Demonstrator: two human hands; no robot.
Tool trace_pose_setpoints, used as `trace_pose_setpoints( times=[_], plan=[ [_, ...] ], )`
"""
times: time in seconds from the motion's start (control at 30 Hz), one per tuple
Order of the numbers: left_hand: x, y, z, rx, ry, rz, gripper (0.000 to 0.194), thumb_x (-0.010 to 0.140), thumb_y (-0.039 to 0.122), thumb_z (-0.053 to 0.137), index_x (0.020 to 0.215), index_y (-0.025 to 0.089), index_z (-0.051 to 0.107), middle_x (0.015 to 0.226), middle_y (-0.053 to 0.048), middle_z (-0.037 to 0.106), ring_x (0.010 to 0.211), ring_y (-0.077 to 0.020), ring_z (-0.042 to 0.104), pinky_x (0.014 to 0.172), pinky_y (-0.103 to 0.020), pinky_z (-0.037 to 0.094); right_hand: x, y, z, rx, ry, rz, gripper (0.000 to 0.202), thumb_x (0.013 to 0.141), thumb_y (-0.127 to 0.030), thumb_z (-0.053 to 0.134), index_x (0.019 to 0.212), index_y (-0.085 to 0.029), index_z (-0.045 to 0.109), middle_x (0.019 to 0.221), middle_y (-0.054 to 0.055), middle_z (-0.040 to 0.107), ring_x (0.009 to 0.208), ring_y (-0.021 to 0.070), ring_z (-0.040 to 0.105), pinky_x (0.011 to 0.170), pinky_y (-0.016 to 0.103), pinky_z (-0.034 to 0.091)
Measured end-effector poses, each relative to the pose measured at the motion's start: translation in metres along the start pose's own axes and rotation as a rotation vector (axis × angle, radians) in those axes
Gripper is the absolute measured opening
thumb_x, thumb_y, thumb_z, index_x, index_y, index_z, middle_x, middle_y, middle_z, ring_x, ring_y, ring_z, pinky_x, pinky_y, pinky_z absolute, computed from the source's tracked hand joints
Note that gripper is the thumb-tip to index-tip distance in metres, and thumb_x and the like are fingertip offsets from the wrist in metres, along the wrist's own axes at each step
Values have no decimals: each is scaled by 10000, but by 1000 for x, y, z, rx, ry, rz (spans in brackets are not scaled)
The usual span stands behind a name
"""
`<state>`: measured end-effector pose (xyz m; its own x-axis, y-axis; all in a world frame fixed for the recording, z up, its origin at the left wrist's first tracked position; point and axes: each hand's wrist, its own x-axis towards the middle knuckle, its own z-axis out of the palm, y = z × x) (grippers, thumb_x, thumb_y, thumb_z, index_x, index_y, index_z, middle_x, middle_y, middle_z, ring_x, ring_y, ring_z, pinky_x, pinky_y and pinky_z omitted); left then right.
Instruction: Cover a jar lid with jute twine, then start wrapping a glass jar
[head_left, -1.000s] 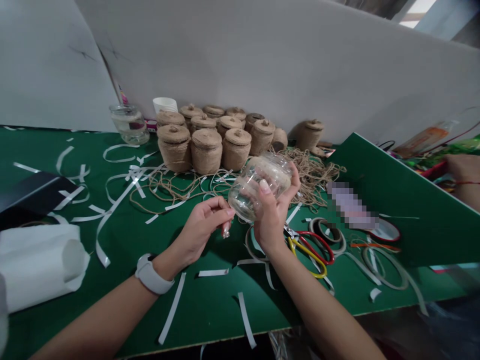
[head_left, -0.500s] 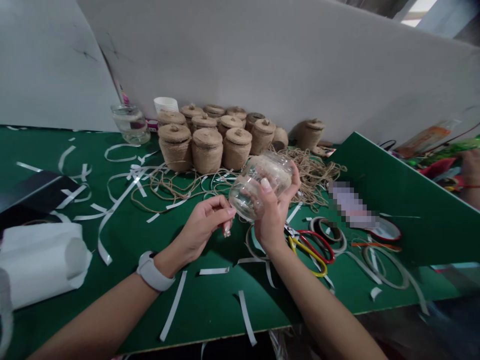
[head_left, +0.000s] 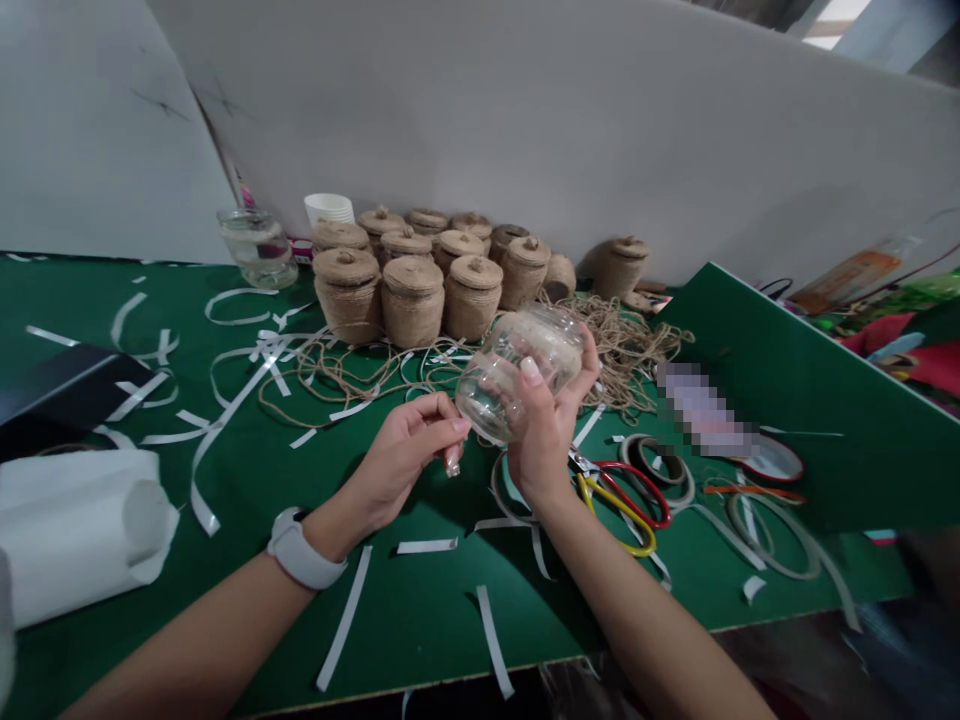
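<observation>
My right hand (head_left: 546, 430) grips a clear glass jar (head_left: 491, 395), tilted on its side above the green table. Thumb and fingers wrap around the jar's body. At the jar's lower left edge, my left hand (head_left: 416, 450) has its thumb and fingertips pinched together; what they hold, if anything, is too small to make out. Behind the jar stand several twine-wrapped jars with lids (head_left: 412, 305). Loose brown twine (head_left: 626, 345) lies in a heap to the right of them.
Scissors with red and yellow handles (head_left: 637, 540) and tape rolls (head_left: 660, 465) lie right of my right wrist. White strips (head_left: 345, 620) are scattered over the table. A white roll (head_left: 75, 530) is at left, another glass jar (head_left: 259, 250) behind. A green board (head_left: 810, 400) rises at right.
Both hands and the jar keep almost the same position. The view has shifted very slightly. At the far right edge, another person's hand is no longer in view.
</observation>
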<state>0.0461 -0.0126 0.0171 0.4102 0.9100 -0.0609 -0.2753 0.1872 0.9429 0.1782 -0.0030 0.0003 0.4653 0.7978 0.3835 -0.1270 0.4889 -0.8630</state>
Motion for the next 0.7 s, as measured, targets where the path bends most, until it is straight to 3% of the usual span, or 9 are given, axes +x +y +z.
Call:
trace_pose_setpoints(
  times=[0.7],
  plan=[
    [1, -4, 1, 42, 43, 46, 339, 742, 392, 757, 615, 180, 526, 503, 53, 525, 469, -78, 452, 512, -219, 374, -2, -2, 1, 41, 20, 20, 727, 813, -450, 631, 1416, -335, 242, 1303, 51, 531, 1187, 224, 582, 1070, 539, 415]
  ],
)
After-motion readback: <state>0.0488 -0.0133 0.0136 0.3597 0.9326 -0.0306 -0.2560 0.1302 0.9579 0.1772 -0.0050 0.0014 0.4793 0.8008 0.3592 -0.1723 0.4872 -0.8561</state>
